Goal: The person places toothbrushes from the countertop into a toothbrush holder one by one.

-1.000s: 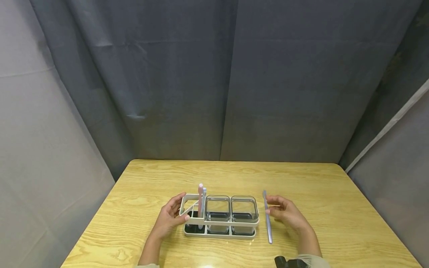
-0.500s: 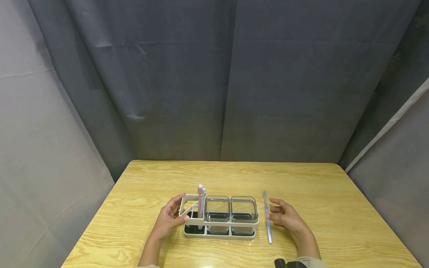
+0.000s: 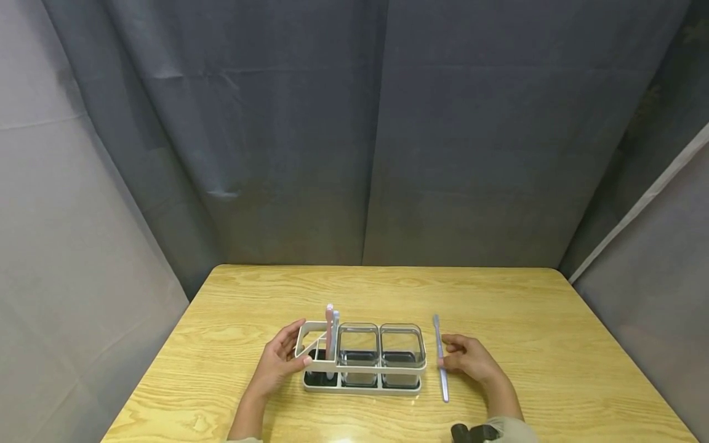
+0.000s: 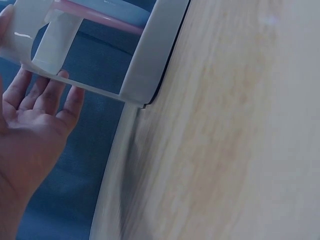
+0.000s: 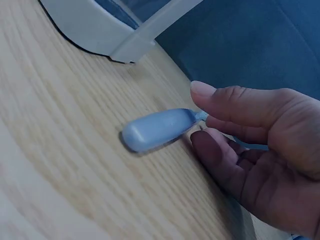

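Note:
A white-framed toothbrush holder [image 3: 379, 370] stands on the table with two clear square cups in it. In its left section a pink toothbrush [image 3: 329, 332] and a pale blue toothbrush [image 3: 335, 335] stand upright. My left hand [image 3: 272, 364] grips the left end of the holder's upper frame, thumb in front and fingers behind. To the holder's right, a lavender-blue toothbrush [image 3: 444, 384] lies lengthwise on the table. My right hand [image 3: 471, 360] pinches its middle between thumb and fingers; in the right wrist view its rounded handle end [image 5: 157, 130] points away from the hand.
The wood-grain table [image 3: 266, 289] reaches back to a dark grey curtain [image 3: 288, 154]. Lighter fabric hangs at the left and right sides. A black device [image 3: 473, 433] sits on the right wrist by the sleeve.
My right hand has slid slightly down along the lavender-blue toothbrush, its fingers opening and then closing near the handle. The left hand and the holder have barely moved.

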A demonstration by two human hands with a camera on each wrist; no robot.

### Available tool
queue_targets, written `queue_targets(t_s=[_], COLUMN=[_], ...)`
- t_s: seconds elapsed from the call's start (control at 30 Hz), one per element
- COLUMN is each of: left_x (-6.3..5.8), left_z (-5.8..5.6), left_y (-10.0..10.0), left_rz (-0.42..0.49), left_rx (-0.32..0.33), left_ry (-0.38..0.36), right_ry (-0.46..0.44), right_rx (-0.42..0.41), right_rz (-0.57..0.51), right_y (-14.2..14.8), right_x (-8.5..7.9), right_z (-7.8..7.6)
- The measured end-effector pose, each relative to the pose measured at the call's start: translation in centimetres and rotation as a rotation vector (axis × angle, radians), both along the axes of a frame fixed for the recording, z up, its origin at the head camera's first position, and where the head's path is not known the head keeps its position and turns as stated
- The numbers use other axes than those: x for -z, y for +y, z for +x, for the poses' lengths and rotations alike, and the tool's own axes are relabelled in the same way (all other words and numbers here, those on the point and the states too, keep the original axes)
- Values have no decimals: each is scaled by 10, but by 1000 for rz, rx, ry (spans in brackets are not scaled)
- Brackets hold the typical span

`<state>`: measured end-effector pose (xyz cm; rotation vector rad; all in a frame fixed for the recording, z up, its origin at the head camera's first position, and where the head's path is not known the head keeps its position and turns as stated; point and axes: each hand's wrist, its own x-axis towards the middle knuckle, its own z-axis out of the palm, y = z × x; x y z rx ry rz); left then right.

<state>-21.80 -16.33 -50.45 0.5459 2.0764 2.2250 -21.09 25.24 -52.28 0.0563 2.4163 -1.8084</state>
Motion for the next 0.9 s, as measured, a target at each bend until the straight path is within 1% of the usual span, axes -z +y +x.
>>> queue_targets(t_s=[0.17, 0.5, 0.6, 0.73, 0.9], left_x=[0, -1, -2, -2, -2], left_z=[-1, 1, 1, 1, 1], left_y=[0, 1, 1, 1, 1], left_rz=[-3, 25, 25, 26, 28], left_rx=[-4, -3, -4, -2, -1], left_ry=[4, -32, -30, -30, -32], right_ry=[22, 22, 22, 3, -79], right_rx=[-4, 43, 55, 71, 57], right_rz=[48, 190, 218, 184, 75], right_y=[-3, -13, -15, -17, -18], right_x=[0, -5, -8, -11, -15], right_z=[-2, 2, 2, 2, 3])
